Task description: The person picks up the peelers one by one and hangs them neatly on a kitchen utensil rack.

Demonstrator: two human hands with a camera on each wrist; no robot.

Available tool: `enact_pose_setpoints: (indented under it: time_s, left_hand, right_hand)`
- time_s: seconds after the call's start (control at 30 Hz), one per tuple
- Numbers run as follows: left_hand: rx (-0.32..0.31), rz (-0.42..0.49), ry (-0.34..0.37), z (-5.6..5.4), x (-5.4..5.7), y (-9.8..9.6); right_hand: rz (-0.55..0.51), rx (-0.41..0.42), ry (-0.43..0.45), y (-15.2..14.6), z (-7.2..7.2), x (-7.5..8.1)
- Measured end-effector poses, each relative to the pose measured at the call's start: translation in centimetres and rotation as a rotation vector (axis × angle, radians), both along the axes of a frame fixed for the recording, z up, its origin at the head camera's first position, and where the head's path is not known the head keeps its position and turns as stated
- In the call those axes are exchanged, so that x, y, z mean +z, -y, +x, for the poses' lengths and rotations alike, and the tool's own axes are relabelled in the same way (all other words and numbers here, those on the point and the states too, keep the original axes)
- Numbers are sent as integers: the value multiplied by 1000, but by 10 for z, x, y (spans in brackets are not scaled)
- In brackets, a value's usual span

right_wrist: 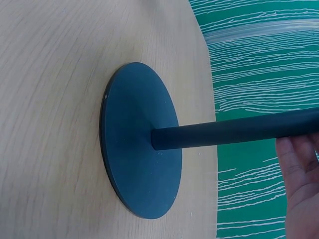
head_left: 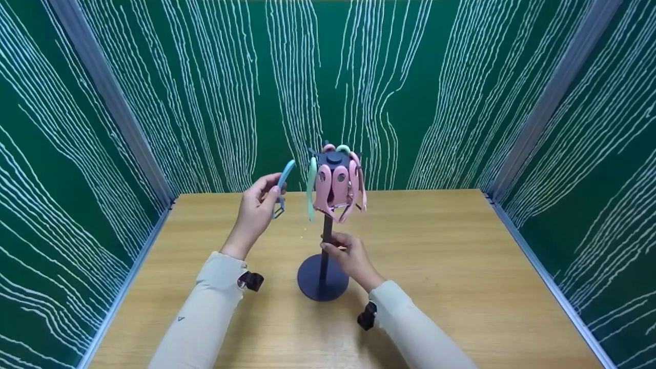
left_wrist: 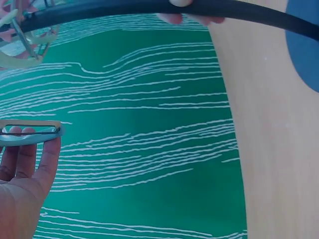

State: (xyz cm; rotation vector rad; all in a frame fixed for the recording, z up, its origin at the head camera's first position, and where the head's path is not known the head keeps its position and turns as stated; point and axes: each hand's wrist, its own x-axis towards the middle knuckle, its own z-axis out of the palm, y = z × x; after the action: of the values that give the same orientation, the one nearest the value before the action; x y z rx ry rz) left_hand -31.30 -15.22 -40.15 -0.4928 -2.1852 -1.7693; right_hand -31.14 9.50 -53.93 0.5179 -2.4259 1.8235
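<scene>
My left hand (head_left: 258, 202) pinches a light blue peeler (head_left: 287, 171) between thumb and fingers, its handle up and its blade end down. The peeler is held in the air, left of a dark rotating-style stand (head_left: 325, 264) and apart from it. In the left wrist view the blade slot of the peeler (left_wrist: 32, 140) shows above the fingertips. Several pink peelers (head_left: 323, 192) and a mint green peeler (head_left: 311, 189) hang from hooks round the stand's top. Lower down, my right hand (head_left: 352, 259) grips the pole between thumb and fingers; the right wrist view shows only some of those fingers.
The stand's round dark base (right_wrist: 137, 144) rests flat on the wooden table (head_left: 435, 266). Green walls (head_left: 215, 77) with white wavy lines rise behind and at both sides, with grey metal posts (head_left: 118, 102) at the corners.
</scene>
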Motion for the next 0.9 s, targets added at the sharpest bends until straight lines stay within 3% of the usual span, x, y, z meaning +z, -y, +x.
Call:
enact_pose_setpoints:
  time_s: [0.13, 0.5, 0.9]
  left_hand:
    - [-19, 22, -30, -1, 6, -6]
    - [-28, 18, -53, 3, 23, -19]
    - [-63, 29, -102, 1, 33, -29]
  right_hand:
    - [-9, -5, -39, 1, -1, -1]
    - [-19, 11, -15, 1, 0, 0]
    - [-36, -3, -29, 2, -2, -3]
